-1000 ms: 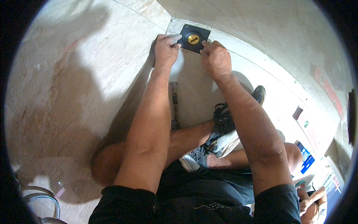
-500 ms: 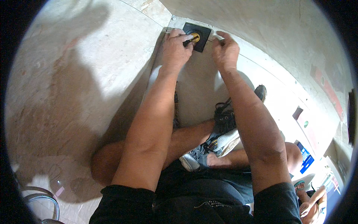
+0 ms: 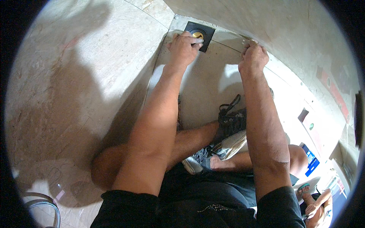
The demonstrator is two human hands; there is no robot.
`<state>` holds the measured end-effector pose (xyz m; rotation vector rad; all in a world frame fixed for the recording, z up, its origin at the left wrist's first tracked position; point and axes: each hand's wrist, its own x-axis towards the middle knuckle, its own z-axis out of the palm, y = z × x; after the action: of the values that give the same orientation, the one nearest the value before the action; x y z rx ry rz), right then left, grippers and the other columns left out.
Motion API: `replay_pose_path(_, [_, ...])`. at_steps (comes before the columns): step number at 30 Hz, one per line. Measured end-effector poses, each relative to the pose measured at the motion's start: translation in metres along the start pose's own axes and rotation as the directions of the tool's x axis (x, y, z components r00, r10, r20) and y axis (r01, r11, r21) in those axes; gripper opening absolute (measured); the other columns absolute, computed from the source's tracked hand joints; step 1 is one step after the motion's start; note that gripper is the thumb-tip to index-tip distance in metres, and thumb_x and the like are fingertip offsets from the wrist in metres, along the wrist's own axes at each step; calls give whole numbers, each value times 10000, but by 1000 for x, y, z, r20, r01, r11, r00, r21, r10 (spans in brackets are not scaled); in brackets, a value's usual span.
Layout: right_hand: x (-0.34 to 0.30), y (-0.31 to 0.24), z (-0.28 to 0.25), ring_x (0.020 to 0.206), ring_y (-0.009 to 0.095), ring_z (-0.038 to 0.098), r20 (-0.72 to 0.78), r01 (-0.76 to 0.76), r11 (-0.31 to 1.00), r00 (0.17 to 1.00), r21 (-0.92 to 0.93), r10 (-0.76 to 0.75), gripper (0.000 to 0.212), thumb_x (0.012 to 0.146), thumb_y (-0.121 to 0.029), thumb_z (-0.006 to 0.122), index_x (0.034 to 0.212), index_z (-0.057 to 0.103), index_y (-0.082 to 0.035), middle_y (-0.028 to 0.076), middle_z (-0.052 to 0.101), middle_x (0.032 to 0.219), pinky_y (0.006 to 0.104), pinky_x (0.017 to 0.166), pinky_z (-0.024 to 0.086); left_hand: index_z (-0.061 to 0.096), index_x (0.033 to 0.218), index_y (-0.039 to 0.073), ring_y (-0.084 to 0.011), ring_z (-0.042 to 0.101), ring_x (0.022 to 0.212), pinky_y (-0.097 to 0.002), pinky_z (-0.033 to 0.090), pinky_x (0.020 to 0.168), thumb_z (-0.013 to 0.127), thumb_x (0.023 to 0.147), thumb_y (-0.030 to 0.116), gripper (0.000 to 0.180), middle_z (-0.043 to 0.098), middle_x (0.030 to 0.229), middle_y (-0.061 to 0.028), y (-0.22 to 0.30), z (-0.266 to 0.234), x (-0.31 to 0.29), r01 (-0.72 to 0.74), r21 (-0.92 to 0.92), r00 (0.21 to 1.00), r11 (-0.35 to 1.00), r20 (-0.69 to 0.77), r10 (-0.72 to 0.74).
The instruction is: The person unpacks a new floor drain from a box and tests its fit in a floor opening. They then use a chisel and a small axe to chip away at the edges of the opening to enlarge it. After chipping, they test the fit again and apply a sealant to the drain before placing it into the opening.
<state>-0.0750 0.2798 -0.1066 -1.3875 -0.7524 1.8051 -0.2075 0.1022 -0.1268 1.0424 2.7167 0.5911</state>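
A black square floor drain (image 3: 209,31) with a round gold-coloured centre lies in the floor near the far corner. Over its near left edge is my left hand (image 3: 183,48), its fingers bent and closed together at the drain. Whatever they pinch is hidden behind them. Farther right, my right hand (image 3: 254,57) is closed low against the base of the far wall. A small pale bit shows by its fingertips, too small to name. The gap between my hands shows bare floor tile with a dark joint line.
Tiled walls (image 3: 296,34) rise close behind and to the right. My crossed legs and a dark shoe (image 3: 232,117) are below my arms. A blue box (image 3: 311,161) lies at right, another person (image 3: 317,207) sits at lower right, and a metal hose (image 3: 47,205) curls at lower left.
My right hand has moved right, away from the drain and along the wall base. My left hand stays at the drain; the dark piece seen in its fingers is now hidden.
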Motion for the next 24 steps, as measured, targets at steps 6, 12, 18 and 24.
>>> replay_pose_path(6, [-6,-4,6,590,128,514,17,-24,999,1000,-43,25,83,946,-27,641,936,559,-30,61,576,765,305,482,385,759,1176,69,-319,678,1103,-369,535,979,787,863,114,317,686,1236,-160,-19,-7,14,-31,-94,973,995,-232,8])
replay_pose_path(12, [2,1,4,605,131,530,40,9,999,999,-43,-7,75,932,-7,647,958,576,-12,65,581,781,301,490,394,659,1319,16,-333,669,1100,-400,536,976,812,827,88,520,660,1237,-192,-14,-3,21,-115,54,976,992,-177,123])
replay_pose_path(18, [-15,-10,9,632,125,550,32,-51,997,998,-54,53,74,935,-7,649,974,587,-9,57,586,799,298,501,408,663,1318,38,-332,688,987,-409,552,912,832,817,101,533,666,1118,-169,-16,-4,22,-69,95,985,993,-150,83])
replay_pose_path(24, [-11,-11,5,682,124,560,41,-51,993,998,-111,56,84,958,-38,654,1018,606,-5,59,593,830,303,551,440,731,1161,55,-280,682,1049,-396,557,928,862,792,115,395,666,1146,-134,-21,-29,21,37,-200,990,979,139,-9])
